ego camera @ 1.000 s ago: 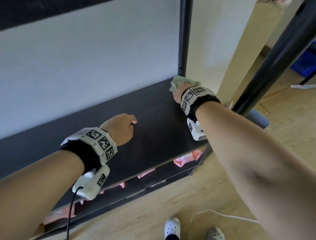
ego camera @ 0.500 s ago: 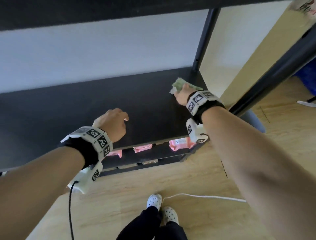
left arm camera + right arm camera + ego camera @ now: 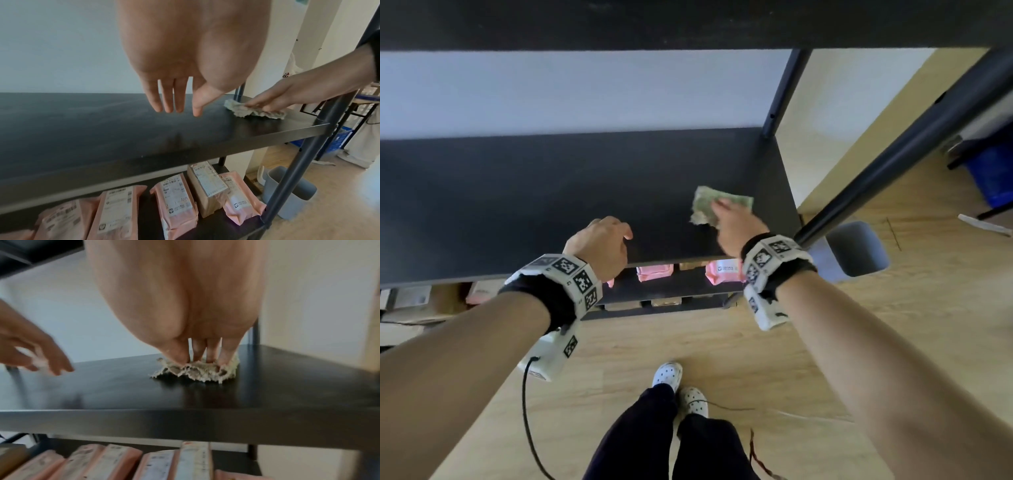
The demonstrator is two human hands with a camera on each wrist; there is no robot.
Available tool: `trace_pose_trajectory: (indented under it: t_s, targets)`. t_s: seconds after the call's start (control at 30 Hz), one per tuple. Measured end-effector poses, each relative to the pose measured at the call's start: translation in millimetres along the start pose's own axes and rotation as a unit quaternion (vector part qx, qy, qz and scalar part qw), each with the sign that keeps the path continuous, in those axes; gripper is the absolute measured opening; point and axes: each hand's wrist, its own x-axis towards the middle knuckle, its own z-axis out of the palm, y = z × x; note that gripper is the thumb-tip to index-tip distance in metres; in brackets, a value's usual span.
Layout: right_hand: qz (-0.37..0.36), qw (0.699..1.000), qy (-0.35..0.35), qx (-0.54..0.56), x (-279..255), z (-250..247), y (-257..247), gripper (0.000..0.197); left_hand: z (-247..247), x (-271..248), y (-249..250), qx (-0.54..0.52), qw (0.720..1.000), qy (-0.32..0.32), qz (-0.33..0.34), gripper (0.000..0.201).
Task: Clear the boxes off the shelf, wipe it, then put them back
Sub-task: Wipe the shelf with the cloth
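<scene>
The black shelf [image 3: 551, 205] [image 3: 102, 129] [image 3: 267, 386] carries no boxes. My right hand [image 3: 732, 219] [image 3: 277, 97] presses a crumpled pale cloth [image 3: 703, 202] [image 3: 246, 112] [image 3: 197, 373] flat against the shelf's right end, fingertips [image 3: 197, 353] on the cloth. My left hand [image 3: 606, 240] [image 3: 174, 104] hovers empty over the front edge near the middle, fingers relaxed and pointing down. Pink parcels [image 3: 654, 272] [image 3: 176, 203] [image 3: 123, 462] and a brown box [image 3: 205, 186] stand on the shelf below.
An upper shelf board [image 3: 688, 20] hangs overhead. A dark upright post [image 3: 893, 154] runs along the right front corner, with a grey bin [image 3: 852, 250] [image 3: 287, 186] beside it on the wooden floor. Cardboard boxes [image 3: 431, 301] sit low at the left; a blue crate [image 3: 993, 174] stands far right.
My right hand has slid the cloth from the back right corner forward and to the left. My left hand has drawn back toward the front edge.
</scene>
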Motion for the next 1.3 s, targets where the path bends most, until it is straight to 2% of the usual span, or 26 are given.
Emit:
trace_pose_trajectory:
  t_s: [0.07, 0.13, 0.27, 0.4, 0.5, 0.57, 0.67, 0.8, 0.87, 0.93, 1.0, 1.07, 1.17, 1.23, 1.3]
  targets:
    - [0.023, 0.998, 0.039, -0.037, -14, -6, 18, 0.045, 6, -10, 1, -0.012, 1.000, 0.009, -0.005, 0.035]
    - [0.002, 0.996, 0.045, -0.079, -31, -3, 27, 0.041, 13, -20, 4, -0.020, 1.000, 0.016, -0.001, 0.034]
    - [-0.053, 0.993, 0.052, -0.094, -50, 8, 41, 0.058, 27, -33, 12, -0.044, 0.999, 0.020, 0.019, 0.032]
    - [-0.088, 0.991, 0.063, -0.078, -55, 9, 60, 0.064, 35, -41, 22, -0.051, 0.998, 0.015, 0.039, 0.032]
    - [-0.125, 0.980, 0.081, -0.128, -52, 18, 50, 0.062, 46, -47, 28, -0.043, 0.998, 0.014, 0.050, 0.030]
    - [-0.138, 0.972, 0.095, -0.162, -48, 29, 38, 0.073, 54, -52, 30, -0.036, 0.998, 0.002, 0.044, 0.030]
    - [-0.126, 0.970, 0.109, -0.176, -49, 36, 42, 0.082, 61, -60, 30, -0.032, 0.999, -0.018, 0.025, 0.031]
    - [-0.072, 0.967, 0.177, -0.168, -65, 31, 83, 0.064, 66, -69, 25, -0.037, 0.999, -0.031, 0.011, 0.033]
    - [-0.071, 0.973, 0.183, -0.121, -67, 31, 88, 0.060, 69, -74, 20, -0.040, 0.999, -0.031, 0.007, 0.032]
    - [-0.083, 0.982, 0.160, -0.060, -62, 37, 69, 0.060, 70, -80, 12, -0.046, 0.999, -0.028, 0.003, 0.031]
    - [-0.125, 0.982, 0.140, -0.033, -54, 52, 32, 0.062, 71, -86, 1, -0.051, 0.998, -0.025, 0.000, 0.029]
    - [-0.179, 0.974, 0.132, -0.035, -41, 72, -19, 0.058, 69, -90, -14, -0.052, 0.999, -0.013, -0.005, 0.029]
    - [-0.223, 0.968, 0.100, -0.050, -23, 91, -90, 0.061, 62, -97, -40, -0.049, 0.998, -0.013, -0.024, 0.030]
    - [-0.269, 0.956, 0.092, -0.069, -13, 89, -100, 0.060, 56, -99, -58, -0.047, 0.998, -0.016, -0.029, 0.030]
    - [-0.306, 0.940, 0.102, -0.111, -11, 77, -80, 0.063, 49, -101, -76, -0.052, 0.998, -0.020, -0.036, 0.030]
